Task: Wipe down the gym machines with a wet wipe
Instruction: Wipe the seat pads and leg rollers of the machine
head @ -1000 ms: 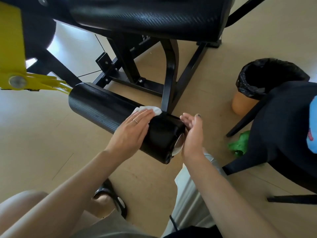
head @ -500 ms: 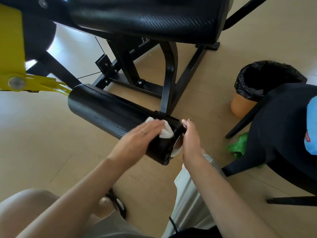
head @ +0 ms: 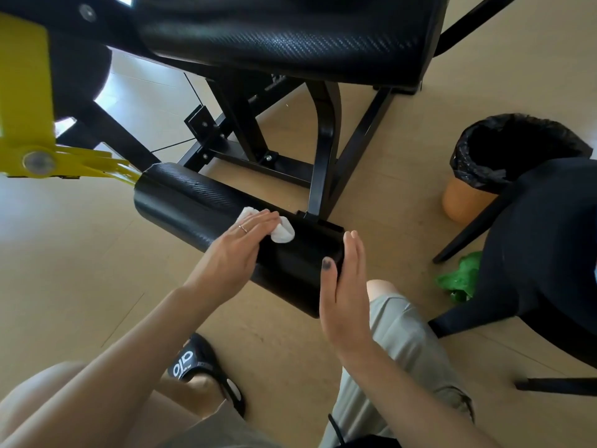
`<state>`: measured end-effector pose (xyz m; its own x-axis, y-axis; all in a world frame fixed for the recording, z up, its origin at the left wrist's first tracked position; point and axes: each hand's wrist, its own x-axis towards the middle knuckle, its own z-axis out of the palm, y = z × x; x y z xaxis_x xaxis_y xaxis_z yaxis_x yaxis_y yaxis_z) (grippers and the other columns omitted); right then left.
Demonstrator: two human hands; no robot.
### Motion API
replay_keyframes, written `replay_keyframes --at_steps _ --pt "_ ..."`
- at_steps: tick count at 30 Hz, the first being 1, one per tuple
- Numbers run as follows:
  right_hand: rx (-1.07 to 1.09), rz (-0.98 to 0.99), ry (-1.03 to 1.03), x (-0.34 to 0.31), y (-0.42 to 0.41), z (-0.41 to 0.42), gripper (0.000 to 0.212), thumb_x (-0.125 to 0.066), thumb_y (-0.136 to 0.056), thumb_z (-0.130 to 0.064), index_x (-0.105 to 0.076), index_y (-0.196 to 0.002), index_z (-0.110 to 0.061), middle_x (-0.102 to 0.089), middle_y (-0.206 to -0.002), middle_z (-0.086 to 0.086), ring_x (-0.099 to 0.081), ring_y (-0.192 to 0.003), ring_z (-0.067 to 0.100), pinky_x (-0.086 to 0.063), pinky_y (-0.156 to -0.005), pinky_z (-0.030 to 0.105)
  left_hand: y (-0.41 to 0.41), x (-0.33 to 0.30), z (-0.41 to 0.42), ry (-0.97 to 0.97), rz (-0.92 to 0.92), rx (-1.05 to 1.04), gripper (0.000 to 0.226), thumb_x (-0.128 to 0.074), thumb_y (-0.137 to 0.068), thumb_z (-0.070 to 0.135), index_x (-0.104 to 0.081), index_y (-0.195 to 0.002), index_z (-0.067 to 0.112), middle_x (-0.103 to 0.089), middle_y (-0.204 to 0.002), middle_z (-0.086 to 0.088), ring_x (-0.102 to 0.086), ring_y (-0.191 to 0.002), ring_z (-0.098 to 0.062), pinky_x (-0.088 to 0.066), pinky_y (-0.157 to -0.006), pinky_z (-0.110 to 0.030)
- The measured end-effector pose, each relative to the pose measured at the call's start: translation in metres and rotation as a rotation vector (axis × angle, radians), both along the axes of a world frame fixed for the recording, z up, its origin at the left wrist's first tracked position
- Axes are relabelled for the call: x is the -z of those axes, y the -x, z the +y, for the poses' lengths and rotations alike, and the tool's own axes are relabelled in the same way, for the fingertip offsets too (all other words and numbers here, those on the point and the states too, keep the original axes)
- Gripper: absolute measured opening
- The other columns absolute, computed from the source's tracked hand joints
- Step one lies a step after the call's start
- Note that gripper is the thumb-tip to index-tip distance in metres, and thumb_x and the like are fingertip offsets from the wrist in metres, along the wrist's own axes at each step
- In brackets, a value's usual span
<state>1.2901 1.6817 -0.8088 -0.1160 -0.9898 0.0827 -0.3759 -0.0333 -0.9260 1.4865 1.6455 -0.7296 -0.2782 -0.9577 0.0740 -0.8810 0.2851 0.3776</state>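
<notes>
Wet wipe (head: 280, 232) lies on top of the black roller pad (head: 226, 227), whose long axis runs far-left to near-right, pressed under the left hand's (head: 235, 250) straight fingers, while the right hand (head: 345, 286), fingers straight and together, braces the near-right end.

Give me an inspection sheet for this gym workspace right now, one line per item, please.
Surface: beige floor, bare where visible.
Job's things: white wet wipe on top of the black roller pad; padded seat above.
Clutter: green crumpled item on the floor under a black chair.
Hands: left hand presses the wipe with flat fingers; right hand flat against the roller's end.
Cables: thin cable by the machine frame.
Surroundings: lined waste bin; yellow lever arm.
</notes>
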Motion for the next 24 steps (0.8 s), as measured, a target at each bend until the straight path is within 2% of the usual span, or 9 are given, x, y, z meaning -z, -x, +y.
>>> replay_keyframes --at_steps 4,7,10,12,14,16,18,22,24 --pt "-0.119 0.257 0.347 0.019 0.008 0.017 0.058 -0.036 -0.11 -0.037 -0.026 -0.157 -0.004 -0.021 -0.167 0.017 -0.02 -0.155 0.032 -0.036 -0.118 0.054 0.002 0.002 -0.001 -0.005 -0.007 0.089 0.049 -0.045 -0.101 -0.001 -0.05 -0.147 0.016 -0.047 -0.154 0.004 -0.032 -0.148 -0.005 -0.023 -0.124 -0.028" --pt "-0.151 0.316 0.44 0.017 0.017 0.018 0.052 -0.043 -0.107 -0.03 -0.036 -0.15 -0.003 -0.033 -0.161 0.018 -0.03 -0.151 0.033 -0.04 -0.114 0.056 0.002 0.004 -0.008 0.028 -0.003 0.049 0.047 -0.045 -0.102 -0.002 -0.052 -0.146 0.012 -0.05 -0.152 -0.001 -0.034 -0.146 -0.007 -0.019 -0.124 -0.021" --pt "0.045 0.051 0.239 -0.009 0.02 0.003 0.048 -0.038 -0.105 -0.034 -0.044 -0.145 -0.008 -0.047 -0.151 0.004 -0.044 -0.14 0.016 -0.042 -0.113 0.047 0.019 0.001 -0.006 0.018 0.016 0.044 0.045 -0.043 -0.104 0.003 -0.049 -0.148 0.01 -0.049 -0.153 -0.003 -0.033 -0.148 -0.01 -0.022 -0.125 -0.031" --pt "0.208 -0.191 -0.043 -0.029 0.017 -0.016 0.051 -0.034 -0.107 -0.037 -0.039 -0.151 -0.012 -0.043 -0.154 -0.001 -0.04 -0.142 0.01 -0.036 -0.117 0.037 0.035 0.002 0.005 -0.003 -0.017 0.108 0.048 -0.04 -0.106 0.017 -0.041 -0.153 0.011 -0.041 -0.159 -0.001 -0.025 -0.151 -0.008 -0.021 -0.126 -0.036" --pt "0.273 -0.373 -0.285 -0.036 0.01 -0.035 0.055 -0.031 -0.106 -0.042 -0.035 -0.155 -0.017 -0.04 -0.158 -0.002 -0.036 -0.145 0.011 -0.031 -0.121 0.037 0.047 0.005 0.017 0.001 -0.107 0.158 0.058 -0.034 -0.106 0.035 -0.028 -0.159 0.013 -0.028 -0.165 0.001 -0.012 -0.154 -0.006 -0.015 -0.127 -0.036" --pt "0.258 -0.378 -0.33 -0.037 -0.002 -0.04 0.068 -0.025 -0.098 -0.057 -0.037 -0.155 -0.02 -0.042 -0.158 -0.002 -0.038 -0.145 0.014 -0.03 -0.121 0.041 0.047 0.01 0.02 0.034 -0.188 0.198 0.061 -0.03 -0.107 0.041 -0.021 -0.161 0.015 -0.021 -0.168 0.003 -0.006 -0.155 -0.006 -0.011 -0.128 -0.037" --pt "0.232 -0.287 -0.305 -0.034 -0.013 -0.035 0.071 -0.021 -0.097 -0.057 -0.033 -0.156 -0.021 -0.038 -0.16 -0.003 -0.034 -0.147 0.012 -0.028 -0.121 0.035 0.033 0.01 0.011 0.041 -0.221 0.184 0.058 -0.028 -0.107 0.04 -0.024 -0.16 0.02 -0.024 -0.167 0.005 -0.008 -0.155 -0.005 -0.012 -0.128 -0.037" --pt "0.239 -0.206 -0.258 -0.022 -0.017 -0.031 0.057 -0.026 -0.109 -0.044 -0.028 -0.159 -0.017 -0.033 -0.163 -0.003 -0.029 -0.15 0.01 -0.023 -0.115 0.022 -0.035 0.007 -0.022 0.067 -0.157 -0.163 0.052 -0.027 -0.106 0.039 -0.037 -0.153 0.019 -0.038 -0.159 0.0 -0.025 -0.151 -0.014 -0.022 -0.125 -0.045" --pt "0.234 -0.183 -0.232 -0.021 -0.018 -0.029 0.056 -0.026 -0.109 -0.043 -0.03 -0.158 -0.017 -0.035 -0.162 -0.002 -0.03 -0.149 0.01 -0.024 -0.114 0.022 -0.074 0.007 -0.036 0.071 -0.138 -0.342 0.053 -0.023 -0.108 0.04 -0.038 -0.153 0.015 -0.036 -0.161 -0.004 -0.025 -0.151 -0.017 -0.018 -0.126 -0.043"
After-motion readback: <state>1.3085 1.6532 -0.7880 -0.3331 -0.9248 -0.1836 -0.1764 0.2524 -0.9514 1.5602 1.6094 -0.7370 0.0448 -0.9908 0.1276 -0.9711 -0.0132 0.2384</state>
